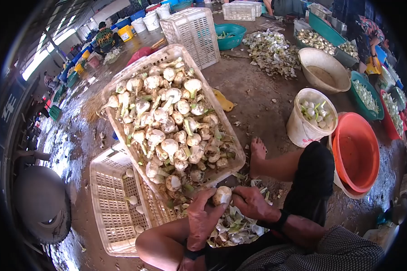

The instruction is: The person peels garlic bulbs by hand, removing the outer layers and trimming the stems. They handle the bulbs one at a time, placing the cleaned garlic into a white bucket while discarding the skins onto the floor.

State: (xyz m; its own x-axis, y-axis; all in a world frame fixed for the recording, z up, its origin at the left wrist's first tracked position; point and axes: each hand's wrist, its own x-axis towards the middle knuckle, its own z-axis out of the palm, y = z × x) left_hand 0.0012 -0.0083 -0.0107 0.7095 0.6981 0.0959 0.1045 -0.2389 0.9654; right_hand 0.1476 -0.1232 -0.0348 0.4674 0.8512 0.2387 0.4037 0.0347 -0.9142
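One whitish bulb (222,196) with brown patches is held between my two hands, just past the near edge of a crate. My left hand (202,214) grips it from the left, thumb and fingers around its side. From the right, my right hand (253,202) has its curled fingers pressed against the bulb. A shallow plastic crate (233,140) heaped with unpeeled, dirty bulbs (169,147) lies tilted in front of my hands. Loose peelings (239,228) are piled below my hands, between my legs.
Under the full crate is a basket (115,203) with a few bulbs. A white bucket (298,119) holding peeled bulbs, a red basin (357,153) and a beige basin (323,70) stand right. A peelings heap (271,52) lies beyond. Other people sit in the background.
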